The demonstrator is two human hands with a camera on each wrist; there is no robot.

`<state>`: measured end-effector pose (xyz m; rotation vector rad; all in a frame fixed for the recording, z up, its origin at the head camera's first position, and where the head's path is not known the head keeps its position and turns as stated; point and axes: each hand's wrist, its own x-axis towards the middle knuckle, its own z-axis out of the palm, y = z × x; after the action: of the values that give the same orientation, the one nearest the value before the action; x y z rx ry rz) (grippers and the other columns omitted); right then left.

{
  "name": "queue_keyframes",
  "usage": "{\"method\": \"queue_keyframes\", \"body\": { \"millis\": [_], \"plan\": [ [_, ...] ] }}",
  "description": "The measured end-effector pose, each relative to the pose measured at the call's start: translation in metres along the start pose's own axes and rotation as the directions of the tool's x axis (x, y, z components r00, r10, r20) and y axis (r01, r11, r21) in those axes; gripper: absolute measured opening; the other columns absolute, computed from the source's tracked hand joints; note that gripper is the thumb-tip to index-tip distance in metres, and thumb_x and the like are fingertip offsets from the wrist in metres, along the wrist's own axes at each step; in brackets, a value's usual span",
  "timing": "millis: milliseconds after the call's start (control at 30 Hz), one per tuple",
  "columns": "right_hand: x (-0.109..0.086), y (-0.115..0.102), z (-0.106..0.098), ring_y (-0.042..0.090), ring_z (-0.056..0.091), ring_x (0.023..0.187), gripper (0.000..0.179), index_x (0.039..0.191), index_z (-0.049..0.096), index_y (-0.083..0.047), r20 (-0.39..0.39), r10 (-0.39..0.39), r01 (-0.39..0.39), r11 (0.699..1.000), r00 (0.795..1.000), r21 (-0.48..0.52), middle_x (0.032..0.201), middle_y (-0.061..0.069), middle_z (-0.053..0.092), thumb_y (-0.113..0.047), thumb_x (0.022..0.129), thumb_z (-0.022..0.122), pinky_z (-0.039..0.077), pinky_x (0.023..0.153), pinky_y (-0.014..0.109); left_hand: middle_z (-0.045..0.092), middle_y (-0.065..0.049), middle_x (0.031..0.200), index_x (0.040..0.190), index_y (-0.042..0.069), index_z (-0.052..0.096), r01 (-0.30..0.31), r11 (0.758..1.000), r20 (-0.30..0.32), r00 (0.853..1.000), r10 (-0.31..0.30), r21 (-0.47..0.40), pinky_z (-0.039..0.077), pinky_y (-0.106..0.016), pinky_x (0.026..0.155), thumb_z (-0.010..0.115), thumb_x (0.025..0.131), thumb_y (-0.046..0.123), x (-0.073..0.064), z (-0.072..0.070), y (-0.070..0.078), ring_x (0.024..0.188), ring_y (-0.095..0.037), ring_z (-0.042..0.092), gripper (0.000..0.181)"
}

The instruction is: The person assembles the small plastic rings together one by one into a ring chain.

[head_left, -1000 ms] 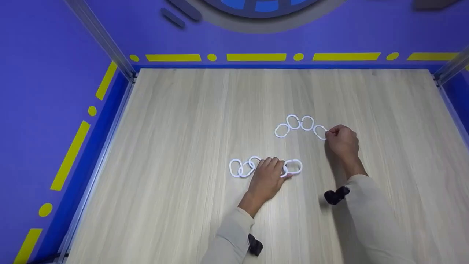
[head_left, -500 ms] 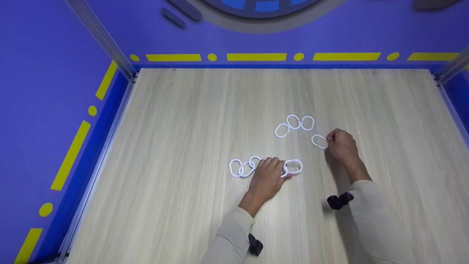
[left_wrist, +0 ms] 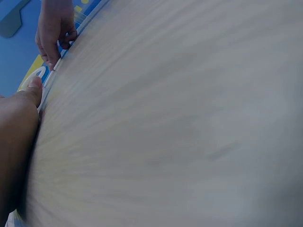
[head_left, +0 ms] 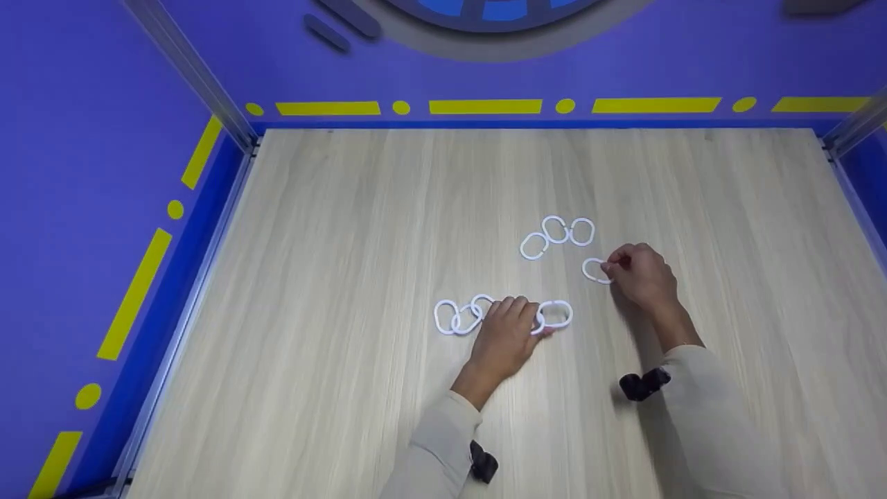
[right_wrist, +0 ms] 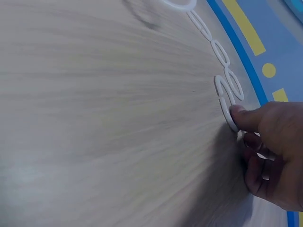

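A chain of interlocked white C-shaped plastic links (head_left: 436,317) runs across the tabletop. My left hand (head_left: 504,334) grips its middle, hiding some of the links, and the chain shows on both sides of the fingers. In the left wrist view the left thumb (left_wrist: 34,90) presses against a white link. Up and to the right, my right hand (head_left: 644,276) pinches the near end of a single white link (right_wrist: 226,112) between thumb and fingers, low over the tabletop. Beyond it, three loose white links (head_left: 592,233) lie side by side in an arc.
The pale wood-grain tabletop (head_left: 332,229) is bordered by blue panels (head_left: 485,83) with yellow marks at the back and left. A metal rail (head_left: 187,315) follows the left edge. Black devices (head_left: 643,384) are strapped to both sleeves.
The right hand has drawn one link away from the end of the loose arc, toward the person, then slightly left. The left hand and the chain have stayed in place.
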<state>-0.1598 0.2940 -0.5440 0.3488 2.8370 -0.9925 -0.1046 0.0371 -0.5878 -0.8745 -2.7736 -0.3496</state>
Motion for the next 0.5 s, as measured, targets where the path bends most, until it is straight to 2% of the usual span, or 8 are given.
{"method": "queue_keyframes", "body": {
  "millis": [100, 233, 333, 500],
  "plan": [
    [-0.001, -0.002, 0.000, 0.029, 0.055, 0.093, 0.018, 0.106, 0.066, 0.000, 0.025, 0.011, -0.011, 1.000, 1.000, -0.002, 0.106, 0.017, 0.058, -0.015, 0.099, 0.063, 0.040, 0.077, 0.036, 0.062, 0.006, 0.096, 0.109, 0.018, 0.063, 0.000, 1.000, 0.008, 1.000, 0.000, -0.004, 0.045, -0.027, 0.082, 0.047, 0.100, 0.058, 0.000, 0.000, 0.000, 0.089, -0.010, 0.058, 0.045],
    [-0.001, 0.000, -0.003, 0.027, 0.054, 0.091, 0.018, 0.107, 0.064, 0.002, 0.104, 0.008, -0.007, 1.000, 0.995, -0.004, 0.105, 0.017, 0.058, -0.014, 0.101, 0.061, 0.043, 0.075, 0.034, 0.062, 0.006, 0.096, 0.109, 0.018, 0.064, 0.000, 1.000, 0.011, 1.000, 0.000, -0.006, 0.045, -0.027, 0.081, 0.047, 0.100, 0.058, 0.000, 0.000, 0.000, 0.089, -0.011, 0.058, 0.045],
    [-0.003, 0.001, -0.007, 0.023, 0.055, 0.088, 0.018, 0.107, 0.062, 0.003, 0.147, -0.030, 0.025, 0.999, 0.989, 0.030, 0.103, 0.017, 0.063, -0.015, 0.102, 0.059, 0.044, 0.072, 0.028, 0.062, 0.006, 0.095, 0.109, 0.018, 0.064, 0.001, 1.000, 0.011, 1.000, -0.001, 0.000, 0.045, -0.027, 0.081, 0.046, 0.100, 0.058, 0.000, -0.001, 0.000, 0.089, -0.010, 0.058, 0.045],
    [-0.010, 0.003, -0.011, 0.015, 0.054, 0.082, 0.017, 0.105, 0.063, 0.004, 0.145, -0.108, 0.091, 0.989, 0.984, 0.116, 0.097, 0.016, 0.068, -0.012, 0.101, 0.061, 0.044, 0.067, 0.019, 0.062, 0.006, 0.095, 0.110, 0.018, 0.064, -0.002, 1.000, 0.014, 1.000, 0.002, 0.005, 0.045, -0.026, 0.080, 0.045, 0.101, 0.058, 0.001, -0.001, 0.000, 0.088, -0.011, 0.058, 0.046]
  ]
}}
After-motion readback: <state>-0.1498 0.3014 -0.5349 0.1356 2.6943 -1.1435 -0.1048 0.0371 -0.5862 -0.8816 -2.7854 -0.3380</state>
